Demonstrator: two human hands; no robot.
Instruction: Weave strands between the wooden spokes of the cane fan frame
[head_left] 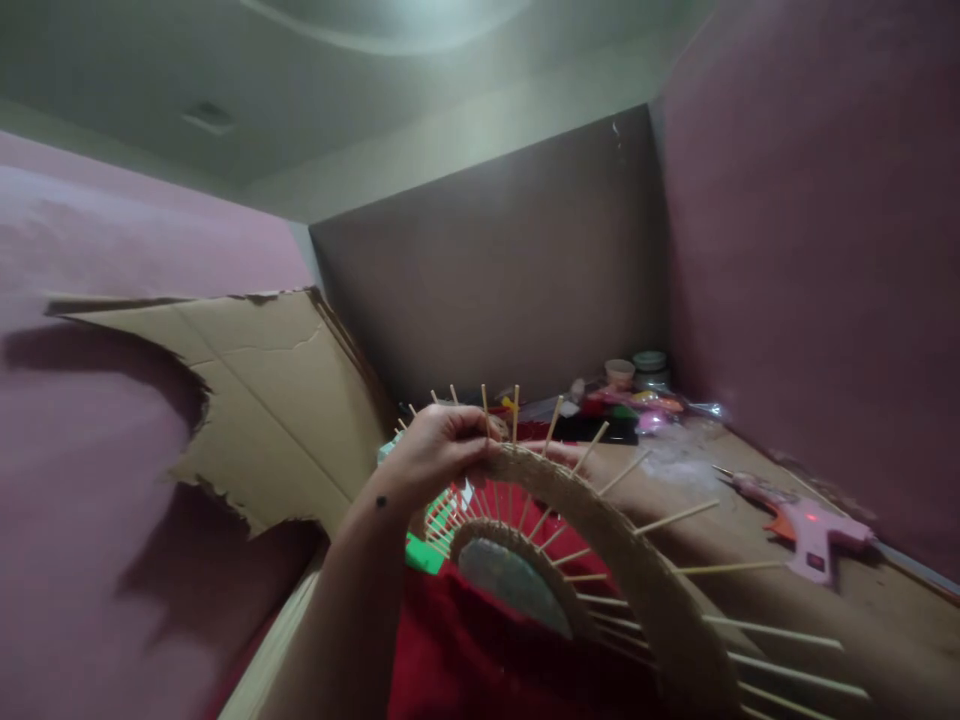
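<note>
A round woven frame (637,540) faces me at a tilt, its lower part cut off by the view's edge. Thin wooden sticks (555,425) run outward through its braided tan band. An inner woven ring surrounds a greyish disc (510,580) at its centre. My left hand (454,435) is closed on the top of the outer band, thumb and fingers pinched beside a stick. Behind the band and sticks lies my right hand (559,455), partly covered; its fingers are too hidden to show their grip. Red cloth (450,640) shows beneath the frame.
A pink glue gun (814,530) with a lit red light lies on the tabletop (892,620) at right. Clear plastic (682,460), small tubs (619,374) and mixed craft items stand at the back. Torn cardboard (262,400) leans against the left wall.
</note>
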